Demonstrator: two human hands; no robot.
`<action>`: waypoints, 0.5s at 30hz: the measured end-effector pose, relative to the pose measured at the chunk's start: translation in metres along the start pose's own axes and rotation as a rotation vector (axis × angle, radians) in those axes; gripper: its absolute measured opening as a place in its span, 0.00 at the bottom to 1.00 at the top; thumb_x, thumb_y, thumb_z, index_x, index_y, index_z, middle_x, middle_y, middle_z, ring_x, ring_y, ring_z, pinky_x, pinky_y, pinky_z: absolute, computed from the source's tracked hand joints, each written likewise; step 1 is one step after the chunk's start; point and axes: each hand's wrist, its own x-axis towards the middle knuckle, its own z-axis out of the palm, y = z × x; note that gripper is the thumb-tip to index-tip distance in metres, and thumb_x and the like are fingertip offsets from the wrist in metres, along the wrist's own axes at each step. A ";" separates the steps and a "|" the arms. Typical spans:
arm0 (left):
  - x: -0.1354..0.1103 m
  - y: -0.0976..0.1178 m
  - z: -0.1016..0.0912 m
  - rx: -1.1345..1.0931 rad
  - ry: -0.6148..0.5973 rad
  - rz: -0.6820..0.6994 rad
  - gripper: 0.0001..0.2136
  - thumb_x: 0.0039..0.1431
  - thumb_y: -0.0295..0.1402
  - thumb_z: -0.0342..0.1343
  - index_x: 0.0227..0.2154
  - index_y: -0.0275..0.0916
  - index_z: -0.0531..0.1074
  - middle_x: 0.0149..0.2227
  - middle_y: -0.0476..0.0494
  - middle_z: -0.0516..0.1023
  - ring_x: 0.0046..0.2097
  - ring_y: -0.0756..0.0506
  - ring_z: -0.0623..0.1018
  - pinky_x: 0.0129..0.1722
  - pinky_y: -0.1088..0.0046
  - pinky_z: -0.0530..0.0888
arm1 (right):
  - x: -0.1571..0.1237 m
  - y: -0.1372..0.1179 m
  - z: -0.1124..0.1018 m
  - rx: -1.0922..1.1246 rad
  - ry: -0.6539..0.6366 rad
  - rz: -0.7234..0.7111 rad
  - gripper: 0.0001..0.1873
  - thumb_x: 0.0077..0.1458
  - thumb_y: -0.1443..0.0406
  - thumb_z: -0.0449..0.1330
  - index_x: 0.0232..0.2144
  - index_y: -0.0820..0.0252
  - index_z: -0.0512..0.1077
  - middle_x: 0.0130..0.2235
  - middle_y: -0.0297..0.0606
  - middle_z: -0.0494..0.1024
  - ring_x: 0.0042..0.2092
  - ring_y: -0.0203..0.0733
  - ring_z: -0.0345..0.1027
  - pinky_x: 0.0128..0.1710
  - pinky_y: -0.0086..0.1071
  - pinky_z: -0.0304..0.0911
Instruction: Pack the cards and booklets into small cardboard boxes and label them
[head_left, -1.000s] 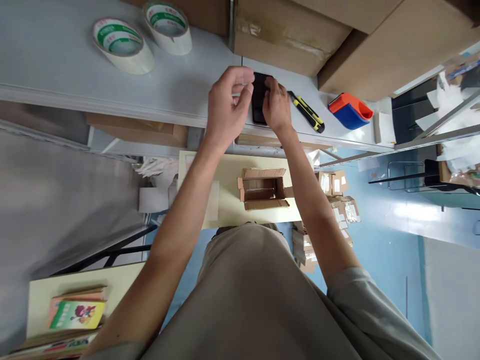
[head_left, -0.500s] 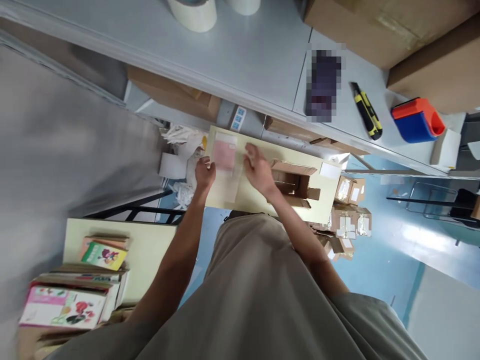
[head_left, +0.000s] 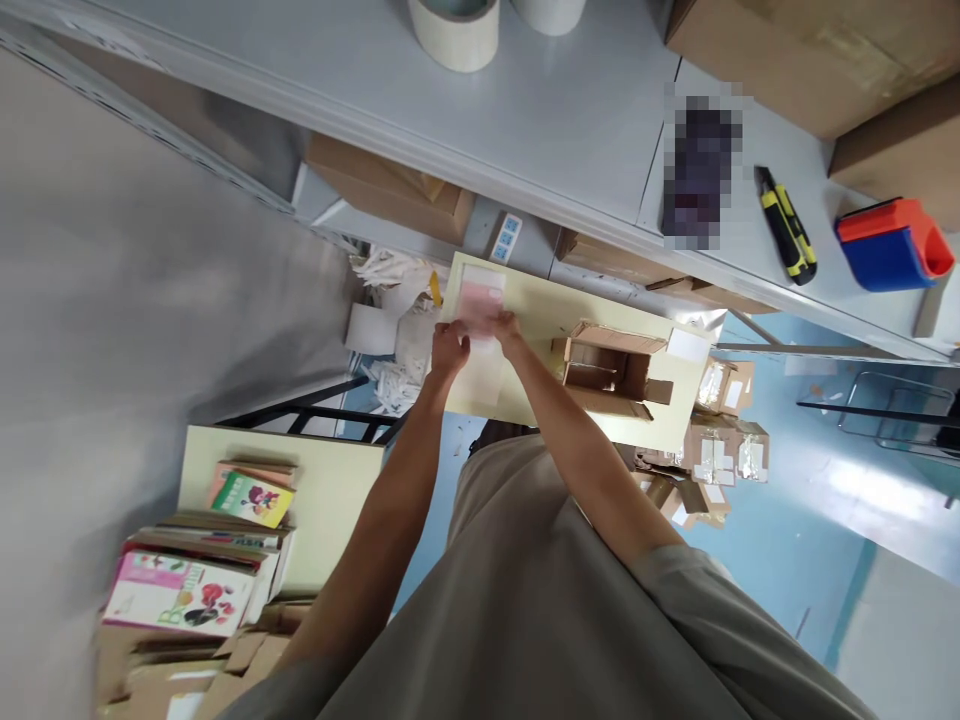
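Note:
A flat, pale pink packet (head_left: 480, 303), seemingly in clear film, lies at the left end of a cream tabletop (head_left: 536, 385). At its lower left corner my left hand (head_left: 450, 347) has its fingers curled in on the edge. From the right, my right hand (head_left: 508, 330) pinches the packet's lower right edge. Below the hands a pale translucent sheet (head_left: 480, 375) lies on the board. To the right of my right hand stands an open cardboard box (head_left: 609, 370) with its flaps spread. The fingertips are small and partly hidden.
Overhead, a grey shelf (head_left: 525, 130) holds tape rolls (head_left: 457, 35), a yellow-black utility knife (head_left: 785, 225) and a red-blue tape dispenser (head_left: 892, 245). Stacked booklets (head_left: 180, 590) are at lower left. Taped cartons (head_left: 716, 450) sit right; white scraps (head_left: 397, 340) lie left.
My right hand has moved left and down from above the board onto the packet's right edge. My left hand has closed in on its lower left corner. The whole view has shifted slightly.

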 end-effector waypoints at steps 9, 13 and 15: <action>-0.001 0.014 -0.012 -0.447 0.086 -0.250 0.13 0.69 0.44 0.58 0.45 0.40 0.79 0.39 0.37 0.85 0.43 0.39 0.84 0.50 0.60 0.82 | -0.021 -0.018 -0.007 -0.292 -0.033 -0.110 0.05 0.63 0.68 0.63 0.39 0.52 0.70 0.39 0.35 0.80 0.42 0.44 0.75 0.50 0.37 0.72; -0.008 0.031 -0.030 -0.797 0.262 -0.404 0.23 0.66 0.55 0.62 0.49 0.40 0.79 0.32 0.47 0.82 0.29 0.48 0.78 0.30 0.75 0.70 | -0.065 -0.018 -0.044 -0.198 -0.087 -0.325 0.04 0.68 0.60 0.61 0.42 0.51 0.69 0.43 0.36 0.82 0.43 0.45 0.78 0.50 0.39 0.73; -0.014 0.046 -0.042 -0.911 0.203 -0.339 0.22 0.61 0.54 0.67 0.45 0.41 0.80 0.33 0.47 0.82 0.30 0.49 0.79 0.30 0.75 0.71 | -0.091 -0.014 -0.074 -0.029 -0.161 -0.418 0.09 0.69 0.55 0.63 0.42 0.51 0.68 0.44 0.36 0.83 0.41 0.44 0.79 0.46 0.37 0.73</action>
